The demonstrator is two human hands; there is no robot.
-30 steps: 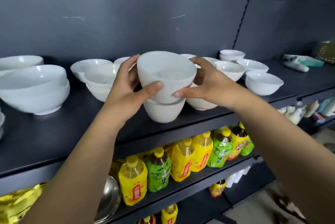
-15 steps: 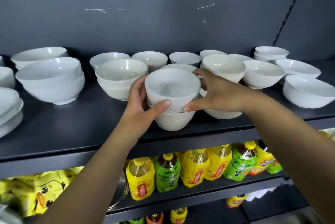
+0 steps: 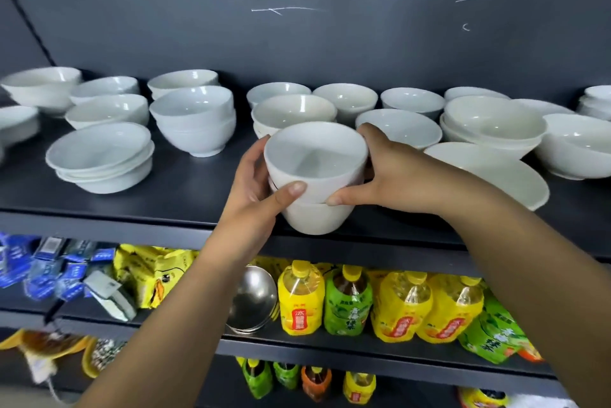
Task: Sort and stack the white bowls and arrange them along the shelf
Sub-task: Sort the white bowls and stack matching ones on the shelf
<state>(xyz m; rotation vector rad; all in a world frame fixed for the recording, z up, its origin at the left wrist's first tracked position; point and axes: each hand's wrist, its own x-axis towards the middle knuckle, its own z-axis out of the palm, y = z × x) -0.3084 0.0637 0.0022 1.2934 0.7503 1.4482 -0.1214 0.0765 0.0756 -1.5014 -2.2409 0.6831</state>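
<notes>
1. White stacked pair of bowls (image 3: 315, 176) sits at the shelf (image 3: 185, 189) front edge, nested, we judge, to save room along the row.
2. Our left hand (image 3: 254, 196) and right hand (image 3: 393, 173) cup it from both sides, each grip half spread, thumbs pressed on the upper bowl's wall.

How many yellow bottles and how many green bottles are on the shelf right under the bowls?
Yellow bottles: 3
Green bottles: 2
Total: 5 that show clearly. Something orange at the far right is too hidden to count.
</notes>
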